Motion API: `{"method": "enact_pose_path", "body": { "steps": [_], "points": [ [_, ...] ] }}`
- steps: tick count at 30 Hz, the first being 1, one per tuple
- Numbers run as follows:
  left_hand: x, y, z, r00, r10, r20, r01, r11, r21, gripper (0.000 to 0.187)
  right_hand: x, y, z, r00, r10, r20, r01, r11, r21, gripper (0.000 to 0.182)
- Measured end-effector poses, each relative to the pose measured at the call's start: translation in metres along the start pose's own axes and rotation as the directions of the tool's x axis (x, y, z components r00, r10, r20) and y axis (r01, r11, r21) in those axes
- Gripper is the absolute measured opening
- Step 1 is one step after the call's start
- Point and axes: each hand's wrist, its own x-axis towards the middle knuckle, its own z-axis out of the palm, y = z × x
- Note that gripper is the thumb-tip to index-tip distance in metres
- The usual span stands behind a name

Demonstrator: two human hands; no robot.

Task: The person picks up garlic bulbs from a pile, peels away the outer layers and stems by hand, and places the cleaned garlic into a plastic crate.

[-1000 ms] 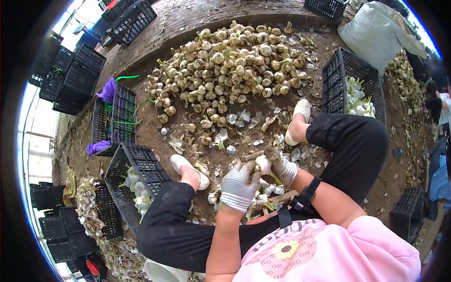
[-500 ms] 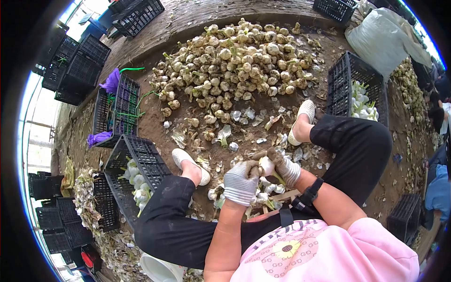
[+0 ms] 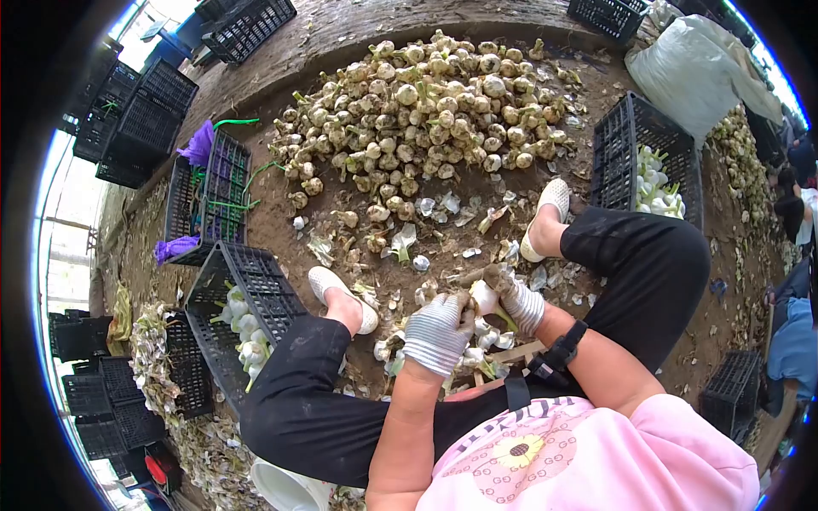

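Garlic bulb (image 3: 483,297) gripped between gloved left hand (image 3: 437,330) and right hand (image 3: 517,304), above the knees. Likely light, firm, papery skin flaking; best held round the body.

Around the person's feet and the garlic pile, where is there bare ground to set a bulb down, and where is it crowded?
Bare dirt lies between the left crate and the garlic pile, and right of the right knee. Peel scraps clutter the ground between the shoes. Both hands, left hand and right hand, hold one garlic bulb.
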Motion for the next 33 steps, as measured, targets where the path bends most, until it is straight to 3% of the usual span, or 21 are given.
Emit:
{"method": "enact_pose_path", "body": {
  "steps": [3,4,7,8,9,11,13,14,17,18,21,23,24,25,26,27,28,31,32,33],
  "points": [
    [0.0,0.001,0.008,0.995,0.016,-0.102,-0.014,1.0,0.02,0.016,0.006,0.003,-0.004,0.988,-0.062,0.143,0.065,0.998,-0.02,0.064],
    [0.003,0.0,0.006,0.987,0.071,-0.145,-0.06,0.995,0.08,0.012,0.006,0.008,-0.005,0.997,0.017,0.072,-0.012,0.998,-0.066,0.069],
    [0.007,-0.009,0.008,0.964,-0.152,-0.219,0.061,0.925,-0.375,0.009,0.0,-0.006,0.006,0.986,0.107,0.124,-0.122,0.985,0.122,0.078],
    [0.004,-0.016,0.012,0.899,-0.438,0.018,0.294,0.573,-0.765,0.012,0.0,-0.007,0.011,0.986,0.089,0.141,-0.11,0.982,0.155,0.087],
    [0.003,-0.023,0.011,0.848,-0.522,0.086,0.324,0.384,-0.864,0.013,-0.002,-0.011,0.012,0.978,0.104,0.179,-0.136,0.975,0.176,0.09],
    [-0.001,-0.034,0.0,0.862,-0.506,0.027,0.368,0.588,-0.72,0.014,-0.005,-0.019,0.011,0.957,0.133,0.258,-0.19,0.959,0.21,0.096],
    [-0.005,-0.053,0.002,0.842,-0.522,0.135,0.535,0.781,-0.321,0.017,-0.003,-0.018,0.006,0.947,0.143,0.289,-0.211,0.953,0.218,0.103],
    [-0.013,-0.066,0.01,0.873,-0.482,0.077,0.488,0.856,-0.168,0.024,-0.001,-0.015,0.009,0.954,0.134,0.269,-0.205,0.945,0.256,0.104],
    [-0.005,-0.041,-0.006,0.853,-0.463,-0.241,0.356,0.854,-0.379,0.037,0.0,-0.014,0.012,0.968,0.129,0.213,-0.19,0.937,0.294,0.102],
    [-0.003,-0.039,-0.009,0.831,-0.511,-0.219,0.309,0.752,-0.582,0.057,0.0,-0.013,0.009,0.965,0.14,0.22,-0.202,0.935,0.29,0.101],
    [0.01,-0.01,-0.013,0.837,-0.35,-0.422,0.091,0.848,-0.523,0.066,-0.001,-0.019,0.016,0.963,0.159,0.218,-0.203,0.958,0.201,0.093],
    [0.014,0.016,-0.007,0.894,-0.233,-0.382,0.022,0.875,-0.483,0.07,0.008,-0.004,0.006,0.95,0.182,0.252,-0.221,0.966,0.136,0.087],
    [0.018,0.027,-0.004,0.917,-0.077,-0.391,-0.05,0.951,-0.305,0.067,0.012,0.01,0.008,0.979,-0.034,0.202,0.032,0.999,0.011,0.078],
    [0.022,0.036,-0.001,0.927,0.078,-0.367,-0.129,0.985,-0.118,0.064,0.017,0.024,0.011,0.956,-0.26,0.138,0.281,0.944,-0.173,0.069],
    [0.023,0.043,0.002,0.957,0.072,-0.282,-0.081,0.997,-0.018,0.064,0.021,0.037,0.014,0.885,-0.46,0.071,0.453,0.815,-0.36,0.06],
    [0.024,0.047,0.005,0.979,0.056,-0.195,-0.04,0.996,0.085,0.065,0.021,0.037,0.017,0.92,-0.388,0.061,0.385,0.859,-0.337,0.058],
    [0.027,0.04,0.012,0.981,-0.068,-0.181,0.046,0.992,-0.12,0.066,0.02,0.036,0.019,0.948,-0.314,0.051,0.314,0.896,-0.314,0.057],
    [0.036,0.025,0.014,0.976,-0.213,-0.04,0.187,0.92,-0.344,0.061,0.01,0.03,0.021,0.997,-0.077,0.016,0.079,0.97,-0.229,0.051],
    [0.037,0.006,0.03,0.954,-0.298,-0.044,0.187,0.699,-0.69,0.048,0.003,0.017,0.014,0.98,0.198,-0.007,-0.195,0.96,-0.202,0.052],
    [0.038,-0.011,0.047,0.924,-0.38,-0.047,0.106,0.371,-0.923,0.037,0.011,0.033,-0.001,0.981,0.186,0.062,-0.181,0.98,-0.083,0.064]
  ]
}}
